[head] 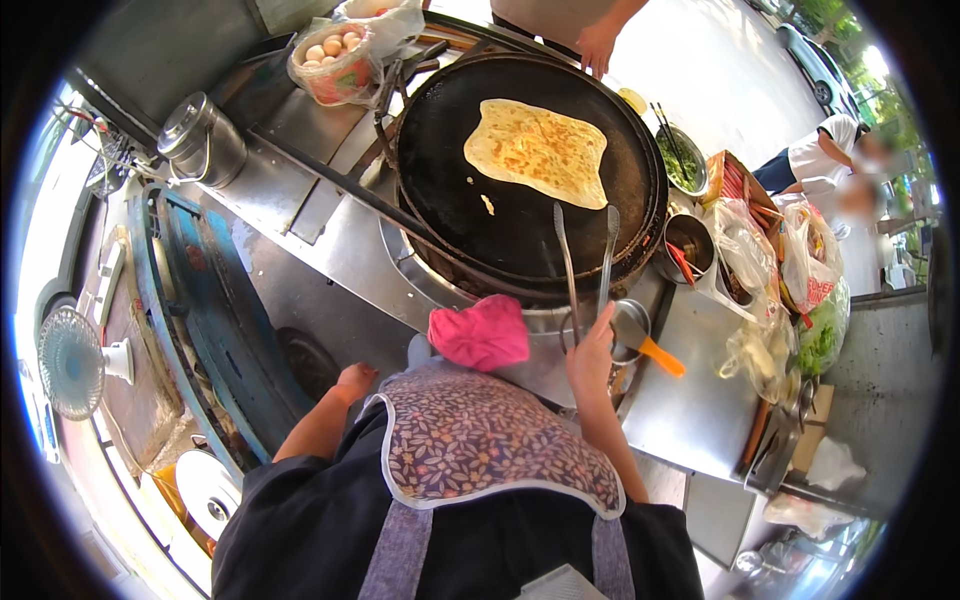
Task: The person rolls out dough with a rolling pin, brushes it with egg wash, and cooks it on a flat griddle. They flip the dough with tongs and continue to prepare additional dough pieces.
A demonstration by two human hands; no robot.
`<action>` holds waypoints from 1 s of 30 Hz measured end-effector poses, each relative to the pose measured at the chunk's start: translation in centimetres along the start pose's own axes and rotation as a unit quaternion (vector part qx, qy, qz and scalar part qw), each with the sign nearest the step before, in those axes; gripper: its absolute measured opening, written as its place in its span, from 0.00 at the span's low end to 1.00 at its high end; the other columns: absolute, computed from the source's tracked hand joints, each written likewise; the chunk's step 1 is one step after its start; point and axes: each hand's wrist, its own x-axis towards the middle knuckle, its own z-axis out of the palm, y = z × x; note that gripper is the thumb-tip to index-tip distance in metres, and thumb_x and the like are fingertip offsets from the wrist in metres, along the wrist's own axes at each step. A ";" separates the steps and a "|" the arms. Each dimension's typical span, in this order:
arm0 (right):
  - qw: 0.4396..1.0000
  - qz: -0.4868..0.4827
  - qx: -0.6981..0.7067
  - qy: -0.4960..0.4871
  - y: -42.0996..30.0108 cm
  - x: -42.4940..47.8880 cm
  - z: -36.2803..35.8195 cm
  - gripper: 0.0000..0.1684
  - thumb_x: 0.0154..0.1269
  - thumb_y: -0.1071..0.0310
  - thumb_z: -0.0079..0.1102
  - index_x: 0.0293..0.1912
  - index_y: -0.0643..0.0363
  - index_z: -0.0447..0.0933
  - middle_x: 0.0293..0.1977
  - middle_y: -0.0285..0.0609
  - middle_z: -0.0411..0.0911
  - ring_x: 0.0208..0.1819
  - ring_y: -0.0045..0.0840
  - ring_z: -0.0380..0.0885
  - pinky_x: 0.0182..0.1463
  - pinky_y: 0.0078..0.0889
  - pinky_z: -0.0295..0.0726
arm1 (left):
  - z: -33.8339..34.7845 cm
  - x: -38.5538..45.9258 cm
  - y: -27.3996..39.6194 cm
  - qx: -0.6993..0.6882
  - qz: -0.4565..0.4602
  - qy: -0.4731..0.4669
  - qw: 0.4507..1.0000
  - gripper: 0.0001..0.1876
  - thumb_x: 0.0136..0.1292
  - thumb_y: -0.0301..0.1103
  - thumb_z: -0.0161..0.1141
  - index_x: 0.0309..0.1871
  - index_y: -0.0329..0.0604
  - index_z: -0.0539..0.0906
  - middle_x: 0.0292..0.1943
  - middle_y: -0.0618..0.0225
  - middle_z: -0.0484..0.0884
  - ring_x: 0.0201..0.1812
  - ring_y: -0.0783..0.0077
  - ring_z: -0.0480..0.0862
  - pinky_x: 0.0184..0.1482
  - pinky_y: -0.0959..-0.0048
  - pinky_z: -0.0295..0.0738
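Observation:
A browned flatbread (pixel 540 154) lies on a round black griddle (pixel 480 232), with small crumbs beside it. My right hand (pixel 591 356) holds a pair of metal tongs (pixel 566 251); their spread tips are over the griddle, near the flatbread's lower edge, and whether they touch it I cannot tell. Close to that hand, a tool with an orange handle (pixel 661 357) rests across a metal cup (pixel 631 313). At my left side, my left hand (pixel 357 379) hangs with curled fingers, away from the griddle; nothing shows in it. A pink cloth (pixel 480 332) lies between me and the griddle.
A basket of eggs (pixel 334 67) and a lidded metal pot (pixel 201 142) stand left. Right of the griddle are a bowl of chopped greens (pixel 681 159) with chopsticks, a metal pot (pixel 688 241) and plastic bags (pixel 810 255). Another person's hand (pixel 598 46) hangs beyond the griddle's far rim.

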 end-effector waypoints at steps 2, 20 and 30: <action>0.999 0.035 0.025 -0.033 -0.3 0.4 -0.2 0.62 0.54 0.81 0.60 0.77 0.62 0.28 0.53 0.64 0.65 0.42 0.56 0.78 0.42 0.47 0.80 | 0.2 0.4 0.0 -0.019 -0.002 -0.002 1.000 0.17 0.64 0.48 0.63 0.44 0.45 0.88 0.35 0.57 0.88 0.43 0.56 0.87 0.48 0.63 0.79; 0.995 0.071 0.023 -0.062 -0.5 0.7 0.2 0.62 0.57 0.80 0.59 0.77 0.62 0.25 0.56 0.67 0.64 0.44 0.59 0.78 0.44 0.49 0.80 | 2.6 5.8 -6.2 0.142 0.170 -0.008 0.975 0.17 0.67 0.50 0.58 0.40 0.48 0.89 0.33 0.60 0.88 0.41 0.56 0.87 0.47 0.61 0.79; 0.998 0.041 -0.027 -0.032 -0.3 0.4 0.3 0.65 0.57 0.76 0.62 0.76 0.61 0.22 0.51 0.58 0.65 0.39 0.51 0.81 0.42 0.45 0.83 | 1.8 3.1 -3.5 0.095 0.106 -0.048 0.989 0.20 0.72 0.50 0.51 0.33 0.51 0.88 0.34 0.61 0.87 0.42 0.56 0.87 0.46 0.61 0.80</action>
